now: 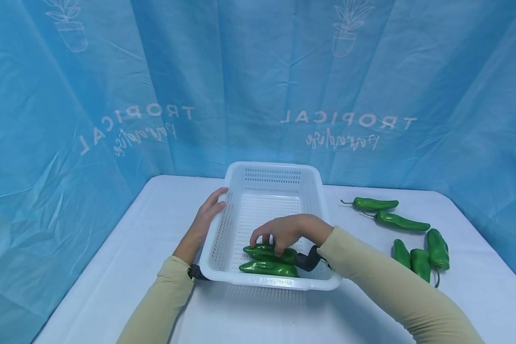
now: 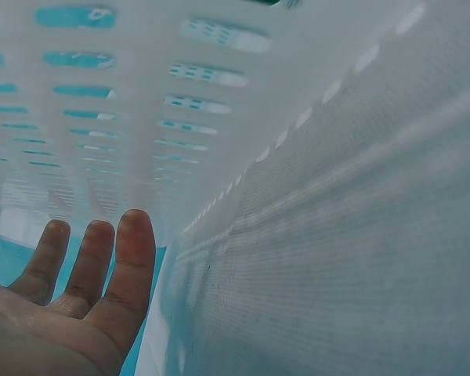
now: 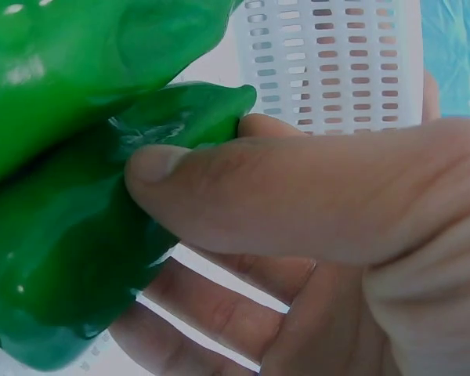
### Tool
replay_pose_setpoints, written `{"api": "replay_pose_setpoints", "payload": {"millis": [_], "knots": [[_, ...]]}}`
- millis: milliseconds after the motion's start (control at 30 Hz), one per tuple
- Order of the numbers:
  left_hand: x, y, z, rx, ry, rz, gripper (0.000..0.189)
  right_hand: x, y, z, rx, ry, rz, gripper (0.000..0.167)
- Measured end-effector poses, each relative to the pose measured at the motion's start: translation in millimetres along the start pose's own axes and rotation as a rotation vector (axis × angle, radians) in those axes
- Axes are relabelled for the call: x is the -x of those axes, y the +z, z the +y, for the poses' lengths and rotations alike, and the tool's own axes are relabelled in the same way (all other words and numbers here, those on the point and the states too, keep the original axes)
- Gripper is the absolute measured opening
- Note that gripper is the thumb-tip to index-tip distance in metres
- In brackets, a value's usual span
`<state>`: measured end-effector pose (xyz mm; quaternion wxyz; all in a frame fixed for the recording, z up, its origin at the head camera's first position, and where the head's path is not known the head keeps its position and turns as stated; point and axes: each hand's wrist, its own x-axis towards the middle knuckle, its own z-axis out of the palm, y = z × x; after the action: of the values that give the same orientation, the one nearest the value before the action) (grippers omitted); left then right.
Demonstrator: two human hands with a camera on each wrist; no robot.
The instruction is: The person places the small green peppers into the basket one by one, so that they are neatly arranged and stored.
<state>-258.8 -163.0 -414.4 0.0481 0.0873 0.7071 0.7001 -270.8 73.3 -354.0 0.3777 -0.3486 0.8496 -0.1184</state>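
A white perforated plastic basket stands on the table, with two green peppers lying side by side at its near end. My right hand reaches into it and grips the farther green pepper, thumb on the near side and fingers on the far side. Right beside that one lies the nearer green pepper; in the right wrist view it looms large. At the basket's left wall is my left hand, its fingers at the rim. The left wrist view shows these fingers extended by the slotted wall.
To the right of the basket, two long green peppers lie toward the back. Several shorter green peppers sit grouped nearer, partly behind my right sleeve. A blue printed curtain surrounds the back and sides of the white-covered table.
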Motion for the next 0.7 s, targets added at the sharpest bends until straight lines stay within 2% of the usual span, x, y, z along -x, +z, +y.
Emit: {"api": "replay_pose_setpoints", "payload": {"millis": [700], "knots": [[0.7,0.5,1.1,-0.009,-0.019,0.006,0.05,2.2,-0.5,-2.4,-0.047,-0.011,0.004,0.066]]}}
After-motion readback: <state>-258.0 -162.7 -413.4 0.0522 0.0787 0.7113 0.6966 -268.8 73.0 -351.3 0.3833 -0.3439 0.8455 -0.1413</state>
